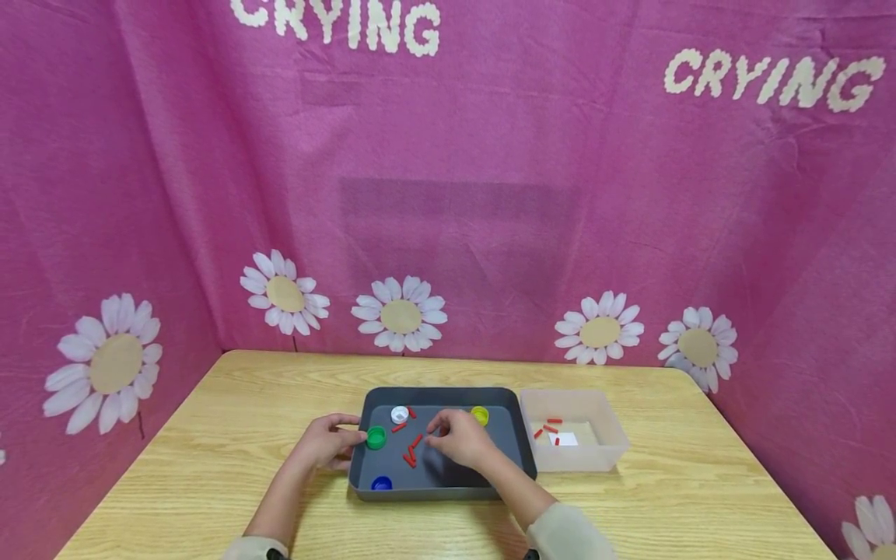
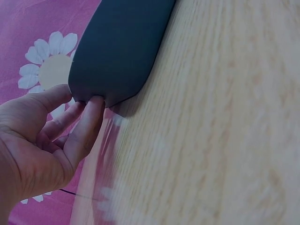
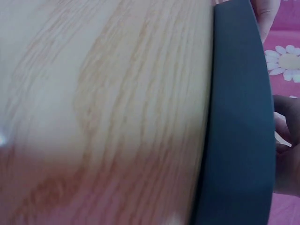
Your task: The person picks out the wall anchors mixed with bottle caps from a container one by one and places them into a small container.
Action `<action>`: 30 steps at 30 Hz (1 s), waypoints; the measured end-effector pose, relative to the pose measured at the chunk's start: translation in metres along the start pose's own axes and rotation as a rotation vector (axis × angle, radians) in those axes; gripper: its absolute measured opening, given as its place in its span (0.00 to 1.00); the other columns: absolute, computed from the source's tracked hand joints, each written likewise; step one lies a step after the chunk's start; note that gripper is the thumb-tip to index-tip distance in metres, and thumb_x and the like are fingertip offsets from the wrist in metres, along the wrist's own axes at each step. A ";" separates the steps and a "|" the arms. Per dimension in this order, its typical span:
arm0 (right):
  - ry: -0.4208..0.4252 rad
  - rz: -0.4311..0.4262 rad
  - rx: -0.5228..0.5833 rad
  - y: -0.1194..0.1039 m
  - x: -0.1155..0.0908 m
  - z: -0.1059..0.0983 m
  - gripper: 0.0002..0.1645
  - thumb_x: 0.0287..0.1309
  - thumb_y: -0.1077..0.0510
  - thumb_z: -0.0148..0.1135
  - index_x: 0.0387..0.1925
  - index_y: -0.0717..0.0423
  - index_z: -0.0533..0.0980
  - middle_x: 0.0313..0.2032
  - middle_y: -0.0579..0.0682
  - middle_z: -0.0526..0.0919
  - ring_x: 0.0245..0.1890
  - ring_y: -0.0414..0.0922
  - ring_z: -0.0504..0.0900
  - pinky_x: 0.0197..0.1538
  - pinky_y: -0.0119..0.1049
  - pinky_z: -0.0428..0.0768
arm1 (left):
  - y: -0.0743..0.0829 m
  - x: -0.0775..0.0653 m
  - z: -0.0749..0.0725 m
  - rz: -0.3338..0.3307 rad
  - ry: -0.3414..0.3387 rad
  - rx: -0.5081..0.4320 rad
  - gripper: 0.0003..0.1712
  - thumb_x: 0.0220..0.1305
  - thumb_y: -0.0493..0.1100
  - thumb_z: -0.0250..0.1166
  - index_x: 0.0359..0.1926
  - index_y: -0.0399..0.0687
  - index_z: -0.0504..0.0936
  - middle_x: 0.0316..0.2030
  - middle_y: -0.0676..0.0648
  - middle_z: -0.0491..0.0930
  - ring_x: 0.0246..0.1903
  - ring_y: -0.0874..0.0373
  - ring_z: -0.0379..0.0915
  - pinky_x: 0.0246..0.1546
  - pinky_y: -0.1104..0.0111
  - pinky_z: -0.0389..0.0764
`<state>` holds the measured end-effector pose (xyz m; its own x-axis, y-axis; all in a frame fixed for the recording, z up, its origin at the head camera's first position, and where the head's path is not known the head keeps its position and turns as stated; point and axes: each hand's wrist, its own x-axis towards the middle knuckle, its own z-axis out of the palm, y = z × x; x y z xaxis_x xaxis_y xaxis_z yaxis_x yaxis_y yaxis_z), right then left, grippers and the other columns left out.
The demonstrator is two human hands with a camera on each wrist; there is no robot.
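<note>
At the left end of a dark grey tray (image 1: 476, 493), my left hand (image 1: 329, 442) grips the wall, thumb at the rim and fingers against the outside. The left wrist view shows this hand (image 2: 56, 136) at the tray's corner (image 2: 117, 51). My right hand (image 1: 458, 438) hovers over the middle of the tray, thumb and index finger bent and apart, with nothing visible between them. Just left of its fingertips lies a red stick (image 1: 417, 441), among several more red sticks (image 1: 409, 460). In the right wrist view, the tray's wall (image 3: 239, 117) partly hides the right hand (image 3: 288, 150).
Inside the tray are a green cap (image 1: 376, 438), a white cap (image 1: 400, 414), a blue cap (image 1: 381, 484) and a yellow cap (image 1: 480, 415). Right of it, a translucent bin (image 1: 616, 443) holds several red sticks (image 1: 551, 428) and a white paper (image 1: 564, 439). Wooden table (image 1: 210, 451) underneath.
</note>
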<state>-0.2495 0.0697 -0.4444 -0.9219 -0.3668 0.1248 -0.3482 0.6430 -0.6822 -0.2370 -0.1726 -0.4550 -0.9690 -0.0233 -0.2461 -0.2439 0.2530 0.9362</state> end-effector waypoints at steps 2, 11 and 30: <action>0.002 0.023 -0.016 0.002 0.001 0.003 0.07 0.50 0.58 0.67 0.31 0.57 0.79 0.23 0.45 0.75 0.22 0.37 0.69 0.25 0.29 0.68 | 0.000 0.000 0.000 -0.007 0.001 -0.006 0.25 0.57 0.36 0.65 0.56 0.34 0.72 0.34 0.39 0.79 0.26 0.56 0.78 0.26 0.63 0.84; 0.023 0.084 -0.101 0.005 0.007 0.014 0.11 0.47 0.55 0.70 0.31 0.56 0.79 0.23 0.45 0.78 0.22 0.37 0.71 0.26 0.30 0.69 | 0.001 0.000 0.000 -0.014 -0.004 -0.020 0.25 0.57 0.36 0.65 0.56 0.33 0.71 0.35 0.39 0.79 0.26 0.56 0.78 0.26 0.63 0.84; 0.015 0.155 -0.200 -0.005 0.009 0.027 0.15 0.44 0.50 0.72 0.32 0.53 0.78 0.31 0.48 0.75 0.29 0.42 0.71 0.31 0.37 0.71 | -0.002 0.002 0.000 -0.008 -0.005 -0.022 0.26 0.57 0.37 0.65 0.56 0.33 0.71 0.35 0.40 0.79 0.26 0.57 0.78 0.26 0.63 0.84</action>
<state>-0.2517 0.0452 -0.4594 -0.9689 -0.2438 0.0416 -0.2274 0.8119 -0.5377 -0.2383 -0.1728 -0.4572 -0.9668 -0.0207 -0.2546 -0.2524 0.2315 0.9395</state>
